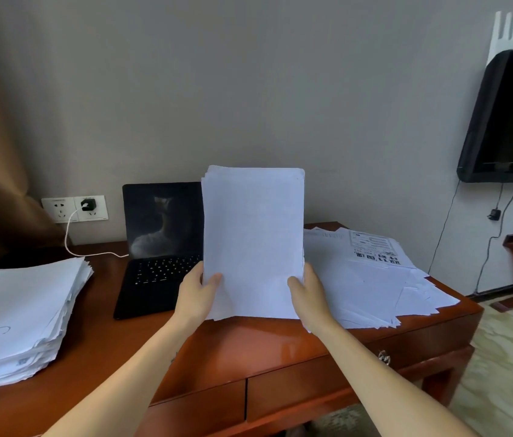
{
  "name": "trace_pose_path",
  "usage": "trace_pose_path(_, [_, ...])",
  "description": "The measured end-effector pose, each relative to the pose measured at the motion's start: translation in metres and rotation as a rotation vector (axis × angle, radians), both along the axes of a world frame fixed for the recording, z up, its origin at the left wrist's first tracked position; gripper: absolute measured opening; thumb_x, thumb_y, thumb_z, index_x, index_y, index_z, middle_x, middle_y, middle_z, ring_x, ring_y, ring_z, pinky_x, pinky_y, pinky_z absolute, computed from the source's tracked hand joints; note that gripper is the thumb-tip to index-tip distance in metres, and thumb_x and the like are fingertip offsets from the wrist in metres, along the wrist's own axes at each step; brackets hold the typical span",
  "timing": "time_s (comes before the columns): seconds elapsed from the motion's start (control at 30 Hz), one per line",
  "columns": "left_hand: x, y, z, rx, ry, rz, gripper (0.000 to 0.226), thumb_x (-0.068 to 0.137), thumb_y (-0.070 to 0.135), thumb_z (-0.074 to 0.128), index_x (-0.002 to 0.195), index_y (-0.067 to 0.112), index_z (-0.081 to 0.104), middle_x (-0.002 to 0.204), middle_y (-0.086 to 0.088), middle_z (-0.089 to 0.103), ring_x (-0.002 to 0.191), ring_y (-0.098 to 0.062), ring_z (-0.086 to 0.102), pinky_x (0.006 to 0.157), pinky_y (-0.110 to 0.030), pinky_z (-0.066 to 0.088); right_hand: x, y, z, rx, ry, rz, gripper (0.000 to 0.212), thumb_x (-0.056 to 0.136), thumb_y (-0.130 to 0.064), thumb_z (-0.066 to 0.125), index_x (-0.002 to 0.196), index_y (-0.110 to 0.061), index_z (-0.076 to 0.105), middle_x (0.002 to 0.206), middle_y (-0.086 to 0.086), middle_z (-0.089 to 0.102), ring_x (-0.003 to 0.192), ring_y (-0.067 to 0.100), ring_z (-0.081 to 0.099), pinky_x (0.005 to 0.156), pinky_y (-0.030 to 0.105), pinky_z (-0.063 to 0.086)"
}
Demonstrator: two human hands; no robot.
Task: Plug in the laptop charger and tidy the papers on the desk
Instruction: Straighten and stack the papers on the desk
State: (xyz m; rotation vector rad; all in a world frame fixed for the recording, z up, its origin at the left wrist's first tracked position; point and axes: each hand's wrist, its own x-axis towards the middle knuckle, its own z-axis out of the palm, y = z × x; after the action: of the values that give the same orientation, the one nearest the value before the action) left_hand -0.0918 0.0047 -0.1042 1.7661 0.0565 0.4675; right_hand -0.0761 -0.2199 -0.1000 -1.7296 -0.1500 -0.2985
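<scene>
Gripping one upright paper sheaf (253,234), two hands (197,298) (307,299) hover near one laptop (160,222), one plugged charger (88,204), two paper piles (18,313) (368,279).

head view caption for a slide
Left hand and right hand hold a paper stack upright over the desk; charger plugged in.

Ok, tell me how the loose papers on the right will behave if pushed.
The loose papers lie fanned and uneven, so they would probably slide apart rather than move as one. Corners reach near the desk edge, so a shove might drop some.
</scene>
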Motion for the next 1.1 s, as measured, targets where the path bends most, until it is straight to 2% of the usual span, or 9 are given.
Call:
trace_pose_path(0.13, [0.016,-0.015,-0.006,0.089,0.012,-0.135,0.039,0.105,0.014,0.055,0.141,0.028,0.055,0.127,0.016,0.066,0.117,-0.007,0.063,0.101,-0.032,0.051,0.015,-0.021,0.001,-0.004,0.016,-0.081,0.026,0.092,0.0,0.043,0.108,-0.014,0.058,0.091,-0.004,0.065,0.073,0.013,0.054,0.054,0.011,0.043])
trace_pose_path(0.3, [0.038,-0.034,-0.016,0.13,0.004,-0.098,0.051,0.098,-0.002,0.043,0.137,0.026,0.06,0.118,0.016,0.068,0.109,-0.006,0.065,0.085,-0.022,0.051,0.036,-0.051,-0.009,-0.1,0.069,-0.009,0.029,0.095,-0.004,0.05,0.113,-0.02,0.064,0.103,-0.003,0.072,0.092,0.015,0.068,0.079,0.03,0.055])
trace_pose_path(0.37, [0.048,-0.033,-0.019,0.142,-0.008,-0.037,0.052,0.096,-0.002,0.041,0.131,0.03,0.062,0.114,0.017,0.069,0.107,-0.007,0.065,0.085,-0.027,0.052,0.046,-0.064,-0.014,-0.165,0.073,0.003,0.027,0.097,-0.004,0.052,0.116,-0.019,0.066,0.107,-0.004,0.071,0.099,0.01,0.067,0.087,0.029,0.055])
trace_pose_path(0.5, [0.061,-0.024,-0.024,0.125,-0.017,0.082,0.046,0.096,0.0,0.043,0.125,0.03,0.062,0.108,0.014,0.07,0.102,-0.015,0.066,0.089,-0.042,0.055,0.063,-0.089,-0.026,-0.488,-0.051,-0.072,0.036,0.095,-0.007,0.056,0.127,-0.021,0.063,0.123,-0.01,0.06,0.122,0.009,0.052,0.112,0.031,0.039])
trace_pose_path(0.6, [0.064,-0.017,-0.032,0.064,-0.031,0.12,0.044,0.097,-0.003,0.044,0.128,0.023,0.062,0.11,0.013,0.069,0.103,-0.012,0.066,0.09,-0.04,0.054,0.068,-0.095,-0.041,-0.836,-0.088,-0.029,0.051,0.093,-0.024,0.058,0.143,-0.028,0.051,0.147,-0.011,0.047,0.142,0.011,0.034,0.121,0.03,0.02])
trace_pose_path(0.73, [0.062,-0.009,-0.031,-0.014,-0.059,0.18,0.036,0.096,-0.005,0.046,0.117,0.019,0.064,0.104,0.014,0.069,0.093,-0.001,0.063,0.078,-0.025,0.048,0.07,-0.094,-0.053,-1.001,-0.061,-0.003,0.062,0.091,-0.041,0.049,0.152,-0.035,0.037,0.158,-0.016,0.033,0.146,0.007,0.023,0.122,0.029,0.013])
trace_pose_path(0.87, [0.062,0.004,-0.031,-0.049,-0.053,0.249,0.035,0.095,-0.003,0.046,0.116,0.019,0.064,0.099,0.012,0.068,0.088,-0.003,0.062,0.072,-0.025,0.046,0.072,-0.095,-0.054,-1.014,-0.084,-0.016,0.062,0.092,-0.046,0.053,0.151,-0.037,0.036,0.154,-0.02,0.033,0.142,0.006,0.023,0.121,0.029,0.015])
trace_pose_path(0.97, [0.061,0.008,-0.035,-0.081,-0.044,0.272,0.037,0.094,-0.002,0.046,0.118,0.02,0.065,0.104,0.012,0.069,0.094,-0.006,0.064,0.075,-0.029,0.049,0.078,-0.097,-0.061,-1.009,-0.129,-0.057,0.054,0.095,-0.05,0.051,0.146,-0.034,0.045,0.149,-0.02,0.041,0.14,0.005,0.03,0.119,0.029,0.018])
trace_pose_path(1.1, [0.056,0.004,-0.033,-0.084,-0.043,0.246,0.038,0.096,-0.003,0.045,0.121,0.018,0.064,0.105,0.011,0.069,0.092,-0.003,0.063,0.074,-0.021,0.046,0.077,-0.095,-0.065,-1.006,-0.247,-0.133,0.039,0.1,-0.044,0.049,0.135,-0.031,0.058,0.139,-0.017,0.055,0.131,0.007,0.045,0.11,0.028,0.028])
